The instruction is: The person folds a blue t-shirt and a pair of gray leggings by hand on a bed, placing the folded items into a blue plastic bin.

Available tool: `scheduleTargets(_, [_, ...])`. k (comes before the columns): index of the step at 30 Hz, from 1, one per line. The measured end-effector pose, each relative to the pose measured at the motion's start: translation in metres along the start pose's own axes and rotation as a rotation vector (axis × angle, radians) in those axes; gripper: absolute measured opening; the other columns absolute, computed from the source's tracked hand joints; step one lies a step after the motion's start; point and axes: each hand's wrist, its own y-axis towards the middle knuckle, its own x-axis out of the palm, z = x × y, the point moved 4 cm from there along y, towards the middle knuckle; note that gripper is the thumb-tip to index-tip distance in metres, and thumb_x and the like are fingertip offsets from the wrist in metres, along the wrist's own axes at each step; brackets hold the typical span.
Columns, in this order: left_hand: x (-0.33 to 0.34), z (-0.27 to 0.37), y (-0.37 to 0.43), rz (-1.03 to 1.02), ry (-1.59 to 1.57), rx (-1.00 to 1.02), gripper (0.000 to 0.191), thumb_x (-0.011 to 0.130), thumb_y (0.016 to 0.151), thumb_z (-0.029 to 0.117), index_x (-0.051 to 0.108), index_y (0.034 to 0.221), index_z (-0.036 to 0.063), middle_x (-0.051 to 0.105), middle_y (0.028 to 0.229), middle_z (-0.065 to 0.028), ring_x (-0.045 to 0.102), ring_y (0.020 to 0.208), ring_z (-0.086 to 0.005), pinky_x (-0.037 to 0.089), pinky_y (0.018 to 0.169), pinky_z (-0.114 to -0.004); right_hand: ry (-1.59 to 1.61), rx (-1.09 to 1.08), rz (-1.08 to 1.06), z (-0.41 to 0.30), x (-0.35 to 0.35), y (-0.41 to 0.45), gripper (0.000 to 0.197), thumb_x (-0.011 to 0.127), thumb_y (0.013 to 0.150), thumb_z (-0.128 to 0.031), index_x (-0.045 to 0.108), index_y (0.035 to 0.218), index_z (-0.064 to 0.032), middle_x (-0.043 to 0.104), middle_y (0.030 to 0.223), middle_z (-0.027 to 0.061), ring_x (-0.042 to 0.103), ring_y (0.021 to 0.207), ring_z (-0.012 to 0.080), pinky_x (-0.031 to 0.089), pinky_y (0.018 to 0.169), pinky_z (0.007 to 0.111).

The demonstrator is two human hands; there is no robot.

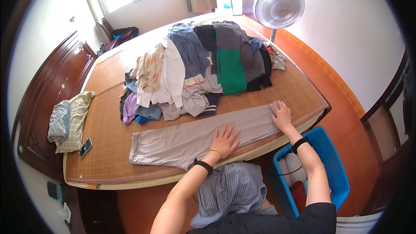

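Note:
A pair of light grey trousers (pixel 182 139) lies lengthwise, folded in half, along the near edge of the bed. Its ribbed waistband is at the left and the leg ends at the right. My left hand (pixel 224 141) rests flat on the upper part of the trousers, fingers spread. At the leg ends is my right hand (pixel 281 115), fingers apart and pressed on the cloth; whether it pinches any fabric is hard to see. Beyond the trousers is a large heap of clothes, with a white shirt (pixel 172 74), a green and grey garment (pixel 231 68) and blue-grey cloth (pixel 190 47).
A blue plastic bin (pixel 336 169) holding cloth items stands right of my legs. On the woven bed mat (pixel 107 130) lie a phone (pixel 85 148) and, near the headboard (pixel 58 87), a checked pillow (pixel 76 117). A standing fan (pixel 279 6) is beyond the bed's far right side.

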Motion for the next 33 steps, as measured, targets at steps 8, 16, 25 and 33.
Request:
scheduleTargets(8, [-0.004, 0.001, 0.001, -0.033, 0.005, -0.008, 0.054, 0.041, 0.092, 0.044, 0.035, 0.142, 0.0254, 0.026, 0.15, -0.0073, 0.017, 0.14, -0.0316, 0.015, 0.109, -0.058, -0.028, 0.034, -0.023, -0.006, 0.023, -0.015, 0.055, 0.051, 0.089, -0.039, 0.046, 0.133, -0.0071, 0.031, 0.147, 0.016, 0.027, 0.135, 0.036, 0.024, 0.106, 0.056])
scheduleTargets(16, [-0.005, 0.003, 0.002, -0.034, -0.001, -0.013, 0.054, 0.041, 0.092, 0.045, 0.035, 0.142, 0.0257, 0.025, 0.151, -0.0065, 0.016, 0.141, -0.0307, 0.013, 0.109, -0.057, -0.053, 0.026, 0.033, 0.001, 0.033, -0.016, 0.053, 0.048, 0.091, -0.04, 0.048, 0.131, -0.006, 0.034, 0.145, 0.0165, 0.032, 0.133, 0.0355, 0.025, 0.105, 0.055])
scheduleTargets(25, [-0.002, 0.002, 0.0, -0.023, 0.006, -0.016, 0.054, 0.041, 0.092, 0.045, 0.034, 0.142, 0.0268, 0.026, 0.151, -0.0064, 0.017, 0.141, -0.0306, 0.014, 0.11, -0.057, 0.349, 0.339, 0.037, 0.022, -0.002, -0.012, 0.052, 0.066, 0.077, -0.025, 0.054, 0.125, -0.008, 0.059, 0.119, 0.0162, 0.053, 0.11, 0.0326, 0.043, 0.092, 0.038])
scheduleTargets(33, [-0.001, 0.002, 0.002, -0.008, 0.022, -0.01, 0.054, 0.042, 0.091, 0.046, 0.035, 0.142, 0.0279, 0.026, 0.151, -0.0056, 0.017, 0.141, -0.0303, 0.015, 0.109, -0.058, 0.253, 0.334, -0.037, 0.004, -0.011, -0.001, 0.055, 0.069, 0.071, -0.024, 0.054, 0.123, -0.0114, 0.06, 0.107, 0.0157, 0.059, 0.1, 0.0338, 0.049, 0.081, 0.044])
